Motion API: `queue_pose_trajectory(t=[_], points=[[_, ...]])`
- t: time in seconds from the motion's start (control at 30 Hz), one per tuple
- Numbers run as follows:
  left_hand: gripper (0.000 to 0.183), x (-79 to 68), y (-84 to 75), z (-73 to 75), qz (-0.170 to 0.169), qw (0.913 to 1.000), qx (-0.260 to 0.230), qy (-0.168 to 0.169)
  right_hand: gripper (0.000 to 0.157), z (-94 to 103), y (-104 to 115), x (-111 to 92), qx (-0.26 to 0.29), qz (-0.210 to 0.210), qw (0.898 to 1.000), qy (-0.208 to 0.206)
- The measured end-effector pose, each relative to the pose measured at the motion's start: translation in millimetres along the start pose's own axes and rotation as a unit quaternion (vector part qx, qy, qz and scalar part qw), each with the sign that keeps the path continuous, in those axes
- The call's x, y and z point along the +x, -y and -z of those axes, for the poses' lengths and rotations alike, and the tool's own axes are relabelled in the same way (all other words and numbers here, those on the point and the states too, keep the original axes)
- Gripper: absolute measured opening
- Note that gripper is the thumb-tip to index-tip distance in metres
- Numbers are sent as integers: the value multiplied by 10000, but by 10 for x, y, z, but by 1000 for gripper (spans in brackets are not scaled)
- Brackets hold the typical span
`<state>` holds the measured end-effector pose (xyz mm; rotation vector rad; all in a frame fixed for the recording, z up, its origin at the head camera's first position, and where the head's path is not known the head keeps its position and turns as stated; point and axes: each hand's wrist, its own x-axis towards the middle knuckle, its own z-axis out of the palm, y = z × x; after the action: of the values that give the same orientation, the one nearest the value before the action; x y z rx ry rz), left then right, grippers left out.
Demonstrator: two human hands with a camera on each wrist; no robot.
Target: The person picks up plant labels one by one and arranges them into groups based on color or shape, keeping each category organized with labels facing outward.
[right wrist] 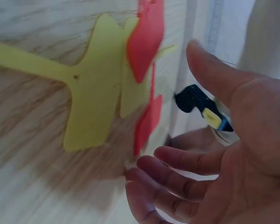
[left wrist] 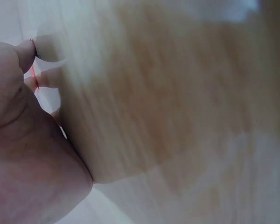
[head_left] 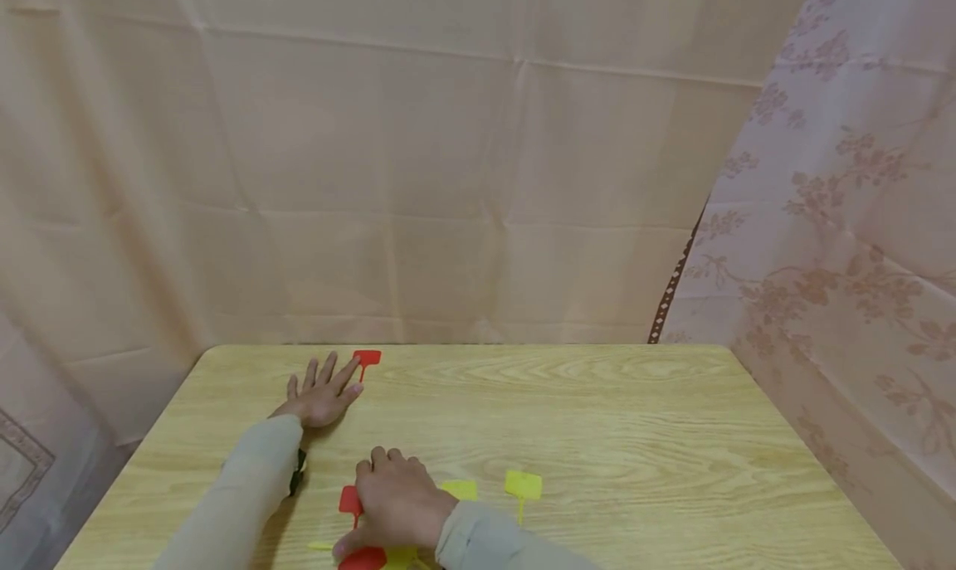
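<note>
At the far left of the table, my left hand point(head_left: 323, 400) lies with its fingers spread. Its forefinger touches the flat head of a red T-shaped plant label point(head_left: 368, 357), whose thin stem points toward me. Nearer the front, my right hand point(head_left: 399, 499) hovers over a group of red and yellow labels. In the right wrist view its fingers point(right wrist: 175, 184) are loosely bent and the thumb stands apart, with nothing between them. A red label point(head_left: 349, 499) shows beside it, another red one point(head_left: 362, 559) by the thumb. Yellow labels point(right wrist: 95, 84) lie close by, partly hidden by the hand in the head view.
A separate yellow label point(head_left: 526, 484) lies right of the group on the wood-grain table point(head_left: 635, 437). Behind the table's far edge hangs a beige curtain point(head_left: 448, 180), with a flowered cloth point(head_left: 844, 221) on the right. A dark strap point(head_left: 297, 472) is on the left wrist.
</note>
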<state>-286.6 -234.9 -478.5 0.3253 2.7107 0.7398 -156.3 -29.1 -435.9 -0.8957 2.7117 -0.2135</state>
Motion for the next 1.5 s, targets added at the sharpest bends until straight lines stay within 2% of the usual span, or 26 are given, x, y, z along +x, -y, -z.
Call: queue_pose_trajectory(t=[0.17, 0.33, 0.73, 0.97, 1.17, 1.5], points=[[85, 49, 62, -22, 18, 10000, 77, 10, 66, -60, 72, 112, -147, -159, 9998, 51], [80, 57, 76, -28, -32, 10000, 20, -19, 67, -82, 92, 162, -226, -327, 9992, 93], [79, 4, 15, 1, 73, 10000, 34, 31, 65, -80, 47, 174, 302, -612, 9974, 220], [71, -20, -61, 19, 195, 9997, 151, 90, 74, -64, 24, 182, 585, -778, 9949, 276], [70, -19, -78, 20, 204, 9996, 194, 84, 72, -51, -4, 177, 712, -719, 9945, 279], [73, -24, -74, 13, 163, 9998, 115, 51, 57, -35, -45, 128, 855, -424, 9951, 247]])
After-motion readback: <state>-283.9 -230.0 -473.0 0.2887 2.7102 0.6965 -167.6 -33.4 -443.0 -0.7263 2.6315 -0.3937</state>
